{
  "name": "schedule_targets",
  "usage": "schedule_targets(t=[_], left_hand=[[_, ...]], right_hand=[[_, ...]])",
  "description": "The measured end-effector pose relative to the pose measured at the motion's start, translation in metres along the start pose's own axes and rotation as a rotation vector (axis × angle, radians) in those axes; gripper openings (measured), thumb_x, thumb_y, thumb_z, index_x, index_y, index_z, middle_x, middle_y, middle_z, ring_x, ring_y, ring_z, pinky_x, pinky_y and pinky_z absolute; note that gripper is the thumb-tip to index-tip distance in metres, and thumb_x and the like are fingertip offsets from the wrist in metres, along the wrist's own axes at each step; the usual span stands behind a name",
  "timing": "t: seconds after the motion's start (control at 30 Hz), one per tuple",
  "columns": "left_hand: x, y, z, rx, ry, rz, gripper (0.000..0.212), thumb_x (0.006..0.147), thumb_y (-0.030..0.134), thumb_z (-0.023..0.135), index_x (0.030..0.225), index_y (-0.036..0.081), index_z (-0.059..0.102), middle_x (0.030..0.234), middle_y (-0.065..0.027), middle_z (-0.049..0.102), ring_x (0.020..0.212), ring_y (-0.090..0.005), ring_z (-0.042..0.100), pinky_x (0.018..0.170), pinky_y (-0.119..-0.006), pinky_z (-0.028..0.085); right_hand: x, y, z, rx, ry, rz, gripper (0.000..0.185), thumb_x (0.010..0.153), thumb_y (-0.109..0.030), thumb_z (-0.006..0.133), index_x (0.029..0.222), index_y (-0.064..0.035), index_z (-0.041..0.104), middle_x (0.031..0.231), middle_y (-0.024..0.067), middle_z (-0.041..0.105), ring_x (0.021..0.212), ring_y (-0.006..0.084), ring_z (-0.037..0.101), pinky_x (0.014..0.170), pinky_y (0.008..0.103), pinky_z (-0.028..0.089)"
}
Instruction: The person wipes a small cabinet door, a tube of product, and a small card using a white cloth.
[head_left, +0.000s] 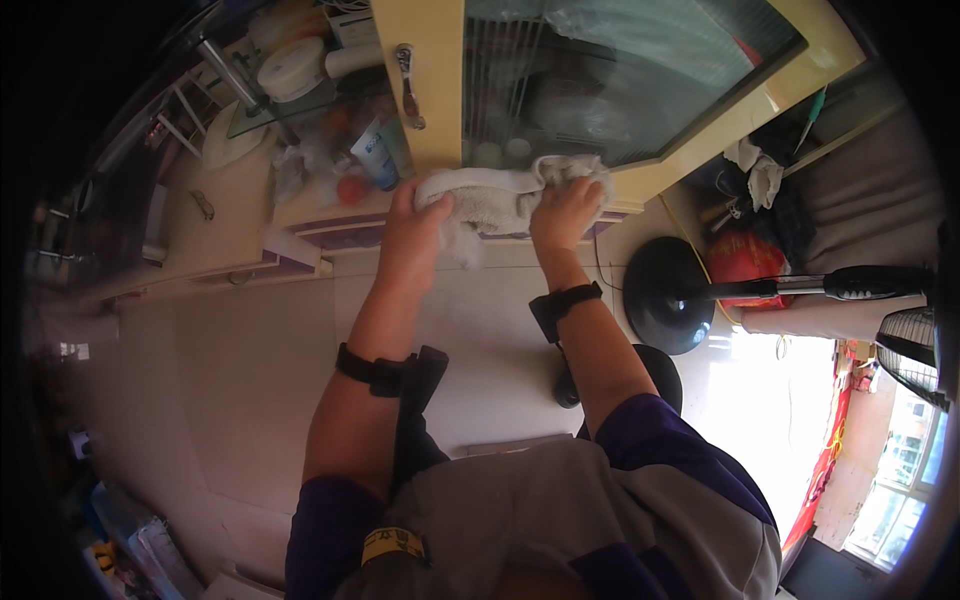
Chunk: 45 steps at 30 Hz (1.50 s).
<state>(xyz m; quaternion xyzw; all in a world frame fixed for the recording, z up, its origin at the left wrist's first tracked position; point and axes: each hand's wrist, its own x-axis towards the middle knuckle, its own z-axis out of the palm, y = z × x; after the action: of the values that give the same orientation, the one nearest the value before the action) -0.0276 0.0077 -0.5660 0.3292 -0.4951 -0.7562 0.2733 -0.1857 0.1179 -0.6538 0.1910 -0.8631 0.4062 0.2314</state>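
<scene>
Both my hands hold a bunched white-grey cloth (491, 199) up in front of a cream cabinet. My left hand (416, 221) grips its left end, the thumb lying on top. At its right end my right hand (568, 212) presses into the folds, just below the glass pane of a cabinet door (555, 90). A loose part of the cloth hangs down beside my left hand. The door's metal handle (408, 86) is above and left of the cloth. A blue and white tube (374, 156) stands near my left hand, with a red round thing (351, 190) beside it.
Left of the door are a glass shelf, a white round container (292, 69) and a wooden counter (232, 176). To the right stand a black round fan base (664, 292) with its pole (802, 286), a red bag (746, 259) and a cable. Tiled floor (255, 360) lies below.
</scene>
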Motion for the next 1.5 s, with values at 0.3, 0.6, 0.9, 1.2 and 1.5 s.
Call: schedule_targets(t=[0.3,0.6,0.9,1.2,1.5], left_hand=[[-0.012,0.011,-0.039,0.043,0.127,0.025,0.038,0.084,0.008,0.062,0.119,0.002,0.05,0.112,-0.0106,0.057,0.101,-0.0186,0.056,0.085,-0.03,0.046],[-0.032,0.006,-0.051,0.108,0.028,0.036,0.036,0.087,0.017,0.062,0.118,0.001,0.052,0.113,-0.0092,0.057,0.1,-0.0179,0.056,0.087,-0.029,0.044],[-0.028,0.016,-0.015,-0.085,0.08,0.182,0.04,0.086,0.015,0.065,0.119,-0.001,0.049,0.111,-0.0079,0.057,0.101,-0.0175,0.055,0.088,-0.029,0.043],[0.006,-0.037,-0.002,0.193,-0.047,-0.003,0.034,0.084,0.01,0.064,0.114,0.001,0.051,0.107,-0.0091,0.058,0.095,-0.0184,0.058,0.081,-0.031,0.048],[0.024,-0.063,0.047,-0.349,-0.295,-0.377,0.04,0.094,0.023,0.05,0.13,0.007,0.044,0.126,-0.0093,0.052,0.117,-0.024,0.051,0.098,-0.043,0.043]], right_hand=[[-0.039,-0.068,0.025,0.187,-0.358,-0.372,0.021,0.072,-0.003,0.056,0.093,-0.0038,0.056,0.1,0.0151,0.054,0.094,0.0379,0.05,0.082,0.0462,0.043],[0.001,-0.052,-0.038,0.331,-0.809,0.0,0.026,0.084,-0.019,0.057,0.104,-0.0027,0.057,0.092,0.0236,0.064,0.089,0.0367,0.063,0.078,0.0433,0.049],[0.044,-0.106,-0.034,0.29,-0.013,-0.508,0.026,0.079,-0.011,0.06,0.104,-0.0129,0.059,0.095,0.0131,0.056,0.089,0.0311,0.056,0.074,0.0414,0.045],[0.002,0.013,-0.005,0.125,-0.721,-0.186,0.028,0.073,-0.007,0.059,0.098,-0.016,0.065,0.102,0.0195,0.057,0.096,0.038,0.057,0.083,0.0446,0.047],[0.018,0.0,-0.028,1.54,-0.788,1.153,0.038,0.073,0.003,0.063,0.109,-0.0034,0.051,0.098,0.0115,0.057,0.088,0.0245,0.059,0.076,0.0354,0.051]])
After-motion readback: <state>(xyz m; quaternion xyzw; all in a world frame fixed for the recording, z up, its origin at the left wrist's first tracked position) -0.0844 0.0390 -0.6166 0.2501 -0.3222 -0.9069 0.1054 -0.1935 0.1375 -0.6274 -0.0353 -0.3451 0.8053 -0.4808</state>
